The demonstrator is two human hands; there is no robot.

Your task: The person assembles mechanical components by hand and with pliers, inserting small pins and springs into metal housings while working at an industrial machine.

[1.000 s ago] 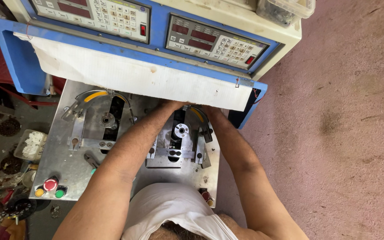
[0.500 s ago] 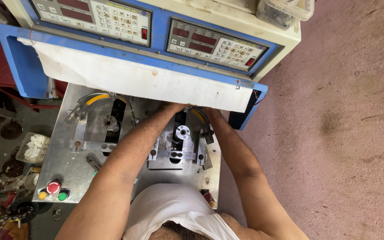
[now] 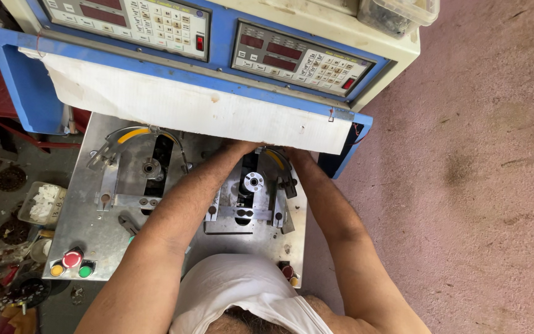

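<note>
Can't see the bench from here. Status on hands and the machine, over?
Both hands reach under the white flap, fingers hidden. Left hand, right hand either side of the right-hand fixture. Nothing blocking the metal plate.

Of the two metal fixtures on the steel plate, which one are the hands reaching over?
The right-hand fixture, the one with the shiny round spindle at its centre. Both forearms flank it, and the hands disappear under the white flap behind it. The left fixture stands untouched.

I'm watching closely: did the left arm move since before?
No. The left arm reaches under the white flap, crossing the metal plate as before.
</note>
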